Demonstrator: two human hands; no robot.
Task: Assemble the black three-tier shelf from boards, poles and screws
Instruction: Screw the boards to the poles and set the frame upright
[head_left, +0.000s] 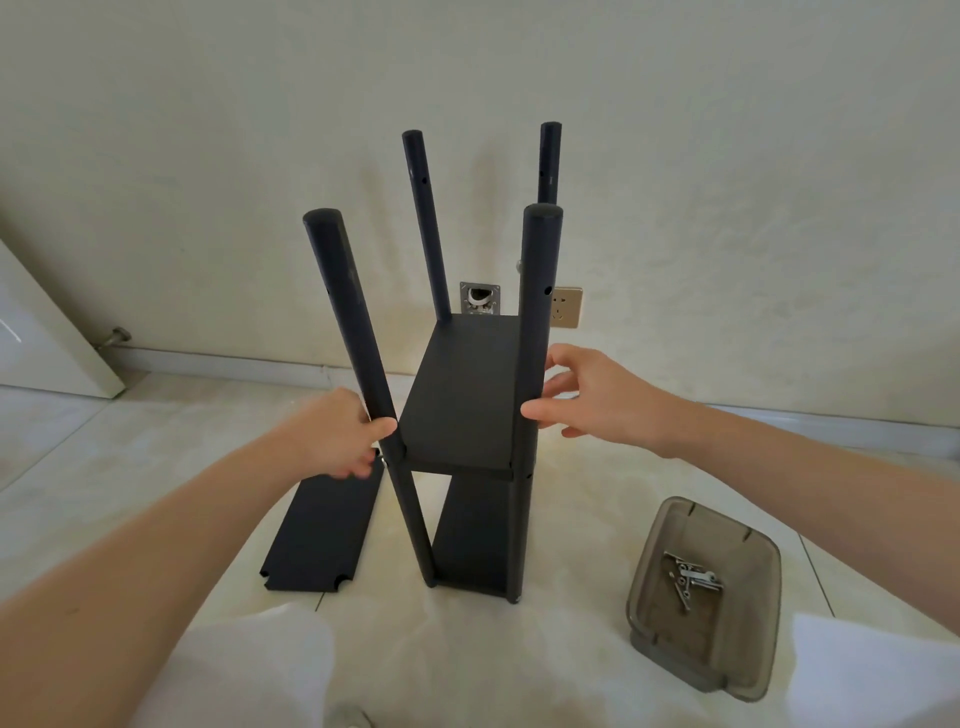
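Head view looks down on a half-built black shelf (467, 447) standing on pale floor tiles (156, 441) at frame centre. No brand, label or writing can be read on any part.

Four matte black poles rise from it: near left pole (353, 332), near right pole (537, 332), far left pole (428, 228) and far right pole (549, 161). All have rounded tops and small screw holes in their sides. Two boards are fitted: a middle board (462, 395) about halfway up and a bottom board (472, 540) near the floor. The near left pole leans outward to the upper left.

A loose board (322, 525) with notched corners lies flat on the floor, left of centre, just beside the shelf.

The left hand (332, 436) is clamped on the near left pole at the middle board's corner, thumb across the front, fingers curled behind. The right hand (587, 395) has its fingers spread and relaxed, thumb tip touching the near right pole; it grips nothing.

At lower right a smoky clear tray (670, 551) holds silver screws (688, 577). On the wall behind, a socket (566, 306) and an open wall box (480, 299) sit near the centre.
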